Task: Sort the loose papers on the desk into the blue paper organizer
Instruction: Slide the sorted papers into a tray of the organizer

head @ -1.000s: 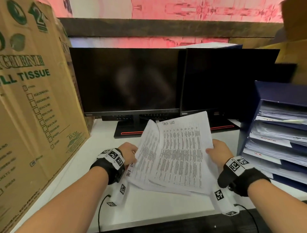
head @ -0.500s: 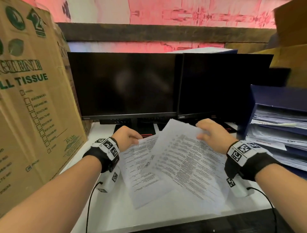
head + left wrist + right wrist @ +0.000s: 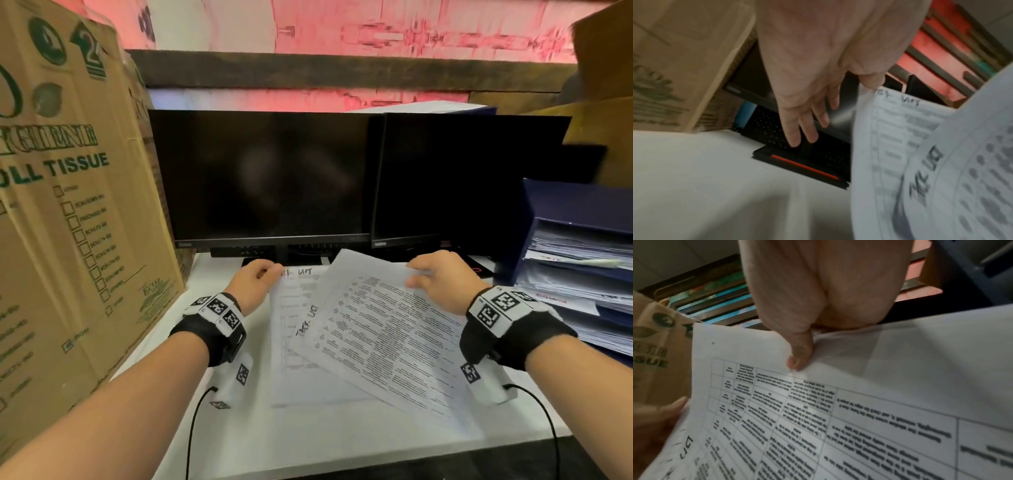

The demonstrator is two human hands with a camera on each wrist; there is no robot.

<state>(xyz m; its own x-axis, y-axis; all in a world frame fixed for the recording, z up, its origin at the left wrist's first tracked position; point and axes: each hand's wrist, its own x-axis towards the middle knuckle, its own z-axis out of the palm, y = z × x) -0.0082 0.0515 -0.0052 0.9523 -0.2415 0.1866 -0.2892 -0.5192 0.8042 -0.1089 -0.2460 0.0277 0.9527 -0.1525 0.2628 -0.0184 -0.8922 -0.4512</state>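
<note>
From the head view, the loose papers (image 3: pixel 359 335) are fanned across the white desk (image 3: pixel 308 442) in front of two dark monitors (image 3: pixel 267 178), none of them yet filed. The left hand (image 3: pixel 255 282) pinches the far corner of the under sheet, the one with handwriting at its top edge. The right hand (image 3: pixel 442 281) curls over the far edge of the printed table sheet, which lies on top and askew. The blue paper organizer (image 3: pixel 579 270) stands at the right, well apart from both hands, its trays already carrying stacks; whether those stacks belong to this job cannot be told. A cardboard box (image 3: pixel 68 212) stands at the left.

In the left wrist view the thumb meets the sheet's corner, probably pinching it against the forefinger, though blur hides the contact. The other fingers (image 3: pixel 797 129) hang straight and loose above a black monitor base (image 3: pixel 803 164).

In the right wrist view the thumb (image 3: pixel 799 353) presses down on the top sheet's edge, and the fingers beneath are hidden, so the grip reads as a pinch.

By this showing the work is at the gathering stage: the sheets need squaring into one bundle, then carrying right into a tray. Nothing visible counts as sorted so far.
</note>
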